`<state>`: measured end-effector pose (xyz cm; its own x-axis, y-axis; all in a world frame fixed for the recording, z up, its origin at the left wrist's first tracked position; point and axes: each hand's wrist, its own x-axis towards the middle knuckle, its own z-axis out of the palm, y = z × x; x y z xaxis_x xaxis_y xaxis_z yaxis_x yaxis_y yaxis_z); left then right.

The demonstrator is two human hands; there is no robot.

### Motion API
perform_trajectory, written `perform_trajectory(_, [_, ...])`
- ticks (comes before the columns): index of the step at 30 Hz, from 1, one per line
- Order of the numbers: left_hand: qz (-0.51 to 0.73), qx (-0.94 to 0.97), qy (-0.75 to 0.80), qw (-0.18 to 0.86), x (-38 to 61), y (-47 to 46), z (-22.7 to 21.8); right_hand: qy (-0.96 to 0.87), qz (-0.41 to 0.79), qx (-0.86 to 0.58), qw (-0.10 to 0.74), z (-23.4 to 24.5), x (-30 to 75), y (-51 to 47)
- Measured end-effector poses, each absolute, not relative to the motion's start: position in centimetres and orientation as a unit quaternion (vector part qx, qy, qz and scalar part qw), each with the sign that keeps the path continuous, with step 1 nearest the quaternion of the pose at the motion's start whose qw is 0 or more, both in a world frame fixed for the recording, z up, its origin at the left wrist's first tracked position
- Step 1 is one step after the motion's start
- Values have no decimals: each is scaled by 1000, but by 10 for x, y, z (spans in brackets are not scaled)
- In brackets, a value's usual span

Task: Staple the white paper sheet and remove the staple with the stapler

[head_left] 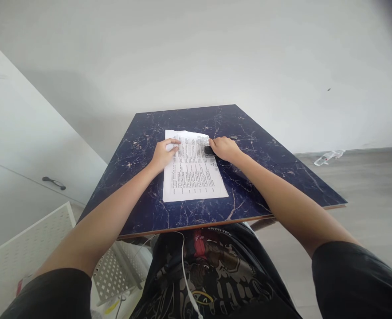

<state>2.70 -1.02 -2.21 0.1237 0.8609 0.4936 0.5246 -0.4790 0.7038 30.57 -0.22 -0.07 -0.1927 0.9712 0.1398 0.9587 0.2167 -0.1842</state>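
Observation:
A sheet of printed paper lies on the dark blue marbled table, with its upper edge slightly uneven. My left hand rests on the paper's left side, thumb and fingers apart, holding nothing. At the right edge of the sheet, my right hand is closed around a small black object that looks like a roller stamp. Its front end sits over the paper, while my fingers cover the rest. Dense grey smudged patches show on the print beside it.
A white wall rises behind the table. On the left stand a white cabinet with a dark handle and a white perforated panel. Clear plastic wrapping lies on the floor at right. A white cable hangs in front of my shirt.

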Motion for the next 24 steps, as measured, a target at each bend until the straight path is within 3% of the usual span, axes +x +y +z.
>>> perform_trajectory(13, [450, 727, 485, 182, 28, -10, -22, -815, -32, -572, 86, -4, 296, -11])
perform_trajectory(24, [357, 775, 511, 109, 20, 0, -30, -760, 34, -629, 162, 4, 317, 1])
